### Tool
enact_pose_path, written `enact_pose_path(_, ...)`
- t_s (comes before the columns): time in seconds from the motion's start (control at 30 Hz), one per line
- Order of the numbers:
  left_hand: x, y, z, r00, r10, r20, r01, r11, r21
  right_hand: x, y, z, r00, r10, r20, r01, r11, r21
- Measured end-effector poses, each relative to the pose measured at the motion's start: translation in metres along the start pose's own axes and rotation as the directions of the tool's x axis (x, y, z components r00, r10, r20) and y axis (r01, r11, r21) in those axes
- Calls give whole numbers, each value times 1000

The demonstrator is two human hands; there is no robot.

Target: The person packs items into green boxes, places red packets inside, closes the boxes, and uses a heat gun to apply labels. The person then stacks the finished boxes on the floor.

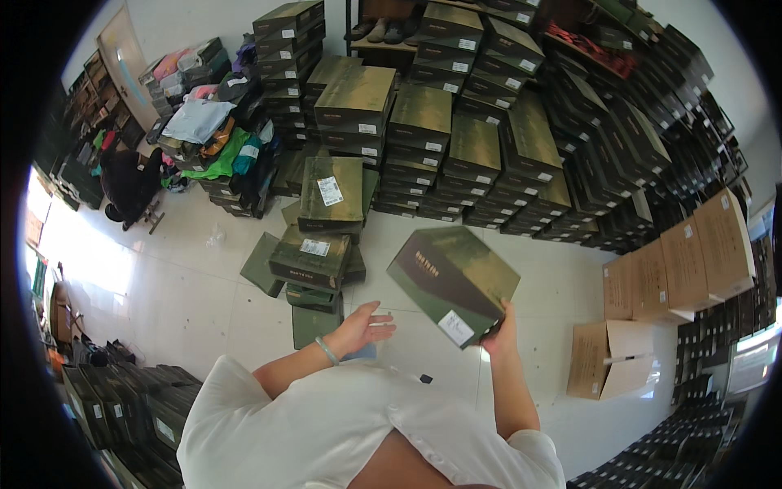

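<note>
My right hand [500, 332] grips a dark green and brown shoebox [452, 281] by its right end, holding it tilted above the floor. A white label is stuck on the side of the box facing me. To the left of that box, my left hand [364, 326] is held out with its fingers apart and nothing in it; a pale green bangle [327, 351] circles the wrist. Just beyond the left hand stands an uneven pile of similar boxes, with a labelled shoebox [311, 257] and another labelled shoebox [331, 194] on top.
Tall shoebox stacks [472, 151] line the far side and right. Brown cartons [680, 261] stand at the right, near an open carton [609, 359]. Clothes [216, 134] are heaped at the far left, where a crouching person [130, 183] in black is. More boxes [122, 407] stand at the near left.
</note>
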State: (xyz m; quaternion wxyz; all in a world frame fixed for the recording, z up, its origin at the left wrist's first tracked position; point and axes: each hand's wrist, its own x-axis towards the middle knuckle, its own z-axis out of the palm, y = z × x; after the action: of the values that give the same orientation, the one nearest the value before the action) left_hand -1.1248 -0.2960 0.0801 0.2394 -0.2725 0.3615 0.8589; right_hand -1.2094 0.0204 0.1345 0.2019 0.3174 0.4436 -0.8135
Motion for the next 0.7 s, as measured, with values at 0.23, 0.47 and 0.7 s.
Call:
enact_pose_path(0.23, 91, 55, -80, 991, -81, -110, 74, 995, -64, 168, -116, 120, 964, -250, 95, 242, 967, 81)
enact_pose_path(0.47, 150, 183, -47, 955, 38, -296, -40, 999, 1, 316, -233, 258, 916, -292, 274, 255, 953, 165)
enact_pose_path(0.7, 221, 229, -29, 856, 123, -502, -158, 987, -26, 506, -300, 349, 768, -342, 541, 329, 936, 123)
